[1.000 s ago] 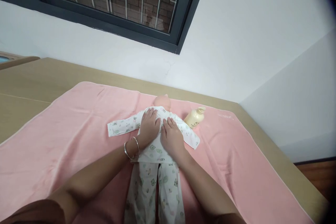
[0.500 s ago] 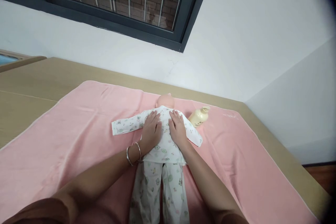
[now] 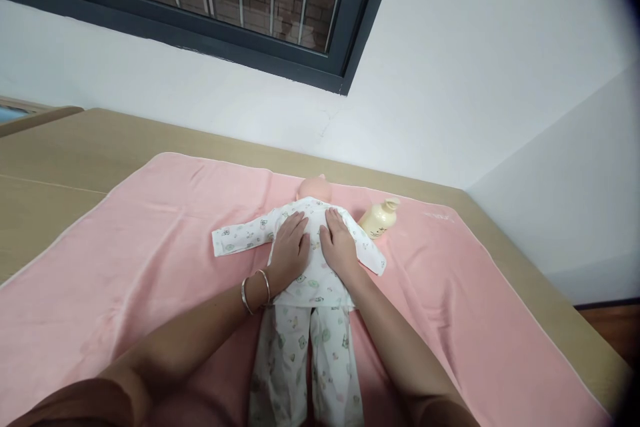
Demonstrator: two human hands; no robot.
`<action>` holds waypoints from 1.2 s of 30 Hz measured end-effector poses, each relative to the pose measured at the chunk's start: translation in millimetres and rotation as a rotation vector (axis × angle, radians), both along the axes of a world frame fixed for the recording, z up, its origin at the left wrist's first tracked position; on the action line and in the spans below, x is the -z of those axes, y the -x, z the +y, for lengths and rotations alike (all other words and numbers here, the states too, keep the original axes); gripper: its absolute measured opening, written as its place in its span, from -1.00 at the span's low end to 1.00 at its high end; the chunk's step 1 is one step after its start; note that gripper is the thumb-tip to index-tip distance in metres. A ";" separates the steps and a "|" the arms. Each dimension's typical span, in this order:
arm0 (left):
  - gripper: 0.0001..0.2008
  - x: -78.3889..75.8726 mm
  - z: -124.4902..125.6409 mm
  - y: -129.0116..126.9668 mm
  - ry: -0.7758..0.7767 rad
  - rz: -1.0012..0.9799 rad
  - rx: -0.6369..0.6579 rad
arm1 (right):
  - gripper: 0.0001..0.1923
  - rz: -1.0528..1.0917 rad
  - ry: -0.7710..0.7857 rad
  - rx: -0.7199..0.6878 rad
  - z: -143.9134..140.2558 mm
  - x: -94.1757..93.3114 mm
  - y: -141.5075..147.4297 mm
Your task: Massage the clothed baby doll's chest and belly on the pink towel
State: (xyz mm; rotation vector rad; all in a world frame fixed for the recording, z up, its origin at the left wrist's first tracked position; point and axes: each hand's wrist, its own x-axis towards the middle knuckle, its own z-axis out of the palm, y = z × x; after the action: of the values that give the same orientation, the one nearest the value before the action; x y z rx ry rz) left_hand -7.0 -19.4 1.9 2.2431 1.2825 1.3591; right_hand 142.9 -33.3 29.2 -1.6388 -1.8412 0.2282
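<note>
Wooden tabletop [image 3: 75, 147] against a white wall, dark-framed barred window [image 3: 225, 7] above; a pink towel [image 3: 125, 240] is spread across most of the surface. On the towel lies a baby doll [image 3: 313, 188] in a white printed sleepsuit [image 3: 305, 280] — face-down as far as can be told, head toward the wall, legs toward the person, so its long axis runs straight away from the camera. Left hand [image 3: 290, 248], two bangles [image 3: 255, 290] on the wrist, lies flat with fingers spread on the left half of the doll's back; right hand [image 3: 339, 245] lies flat beside it on the right half. Both palms are open and pressing, clamped on nothing, thumbs nearly meeting over the midline. Both hands sit equally near the shoulders. One sleeve extends out flat to the left, the other angles down to the right. A cream pump bottle [image 3: 380, 217] lies on its side just beyond the right sleeve — nearer the right hand, not touching it.
</note>
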 end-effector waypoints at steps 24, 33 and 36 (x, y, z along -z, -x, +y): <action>-0.50 -14.0 -12.2 -6.4 0.109 0.354 -0.035 | -0.50 -0.063 0.160 -0.089 -3.4 -21.9 -3.6; -0.50 -16.6 -12.0 -3.6 0.214 0.335 -0.043 | -0.46 -0.175 0.077 -0.026 -2.7 -3.1 5.6; -0.47 -20.5 1.9 0.6 0.248 0.334 -0.022 | -0.48 -0.281 0.053 0.031 -15.7 -10.3 15.4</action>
State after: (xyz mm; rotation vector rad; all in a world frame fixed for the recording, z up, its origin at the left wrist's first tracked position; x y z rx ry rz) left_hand -7.6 -17.5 22.4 2.3466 1.4886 0.7978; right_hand 127.5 -49.1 39.5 -1.8094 -2.0285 0.0344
